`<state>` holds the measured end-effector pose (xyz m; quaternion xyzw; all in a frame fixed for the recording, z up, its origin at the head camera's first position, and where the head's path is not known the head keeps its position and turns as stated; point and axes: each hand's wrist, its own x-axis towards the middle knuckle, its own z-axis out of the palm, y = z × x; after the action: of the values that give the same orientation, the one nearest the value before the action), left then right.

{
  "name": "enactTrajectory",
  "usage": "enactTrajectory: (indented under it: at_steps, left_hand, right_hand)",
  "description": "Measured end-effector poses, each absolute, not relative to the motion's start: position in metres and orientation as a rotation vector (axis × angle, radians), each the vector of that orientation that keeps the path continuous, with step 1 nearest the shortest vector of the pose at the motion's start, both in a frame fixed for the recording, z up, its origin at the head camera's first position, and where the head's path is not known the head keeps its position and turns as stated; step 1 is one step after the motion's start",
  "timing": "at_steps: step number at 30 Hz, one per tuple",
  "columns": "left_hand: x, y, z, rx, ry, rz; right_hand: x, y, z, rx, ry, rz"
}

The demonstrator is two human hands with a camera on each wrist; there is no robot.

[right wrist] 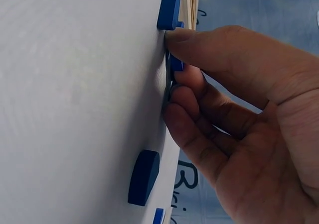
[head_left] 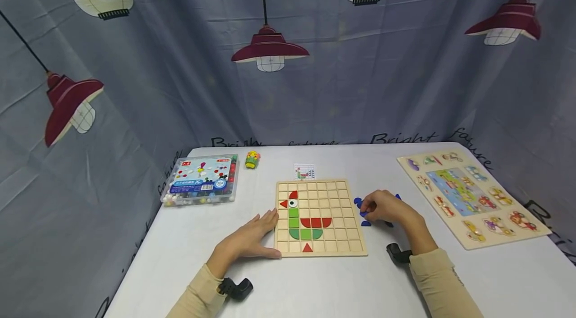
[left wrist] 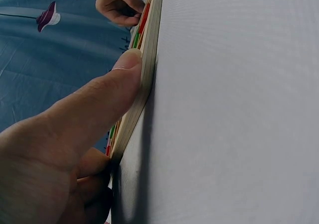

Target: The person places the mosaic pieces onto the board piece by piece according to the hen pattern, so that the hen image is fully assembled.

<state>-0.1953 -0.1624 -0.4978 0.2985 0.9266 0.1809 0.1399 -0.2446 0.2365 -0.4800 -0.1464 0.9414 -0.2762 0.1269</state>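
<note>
A wooden grid board (head_left: 335,208) lies on the table, with red, green and white pieces forming a bird-like figure. My left hand (head_left: 247,239) rests at its lower left corner, fingers along the left side. In the left wrist view the thumb (left wrist: 107,87) presses the board's edge. Beyond the board's right side, my right hand (head_left: 387,206) pinches a small blue puzzle piece (right wrist: 176,63) between thumb and fingertips, low over the tabletop; the fingers partly hide it. Other blue pieces lie around this hand, including a half-round one (head_left: 366,223) and a dark blue one (right wrist: 144,178).
A small card with a printed grid pattern (head_left: 304,171) lies behind the board. At the back left are a clear case of colored beads (head_left: 200,180) and a small toy figure (head_left: 252,159). A wooden picture puzzle (head_left: 468,243) lies on the right. A grey curtain (head_left: 315,103) hangs behind.
</note>
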Motion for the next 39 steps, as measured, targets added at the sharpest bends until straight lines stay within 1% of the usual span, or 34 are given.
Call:
enactTrajectory:
  at_steps: [9, 17, 24, 33, 39]
  left_hand:
    - [-0.196, -0.163, -0.498, 0.858, 2.677, 0.506]
    - [-0.196, -0.162, -0.496, 0.851, 2.671, 0.522]
    - [-0.196, -0.162, -0.496, 0.843, 2.673, 0.509]
    - [-0.196, -0.163, -0.495, 0.838, 2.671, 0.512]
    - [-0.195, -0.162, -0.495, 0.823, 2.670, 0.509]
  right_hand:
    - [-0.251, 0.235, -0.479, -0.404, 2.726, -0.825]
    - [-0.258, 0.228, -0.472, -0.468, 2.694, -0.837]
    - [-0.264, 0.206, -0.464, -0.570, 2.643, -0.798]
    - [-0.276, 0.171, -0.465, -0.749, 2.598, -0.669]
    - [-0.283, 0.155, -0.461, -0.778, 2.562, -0.621]
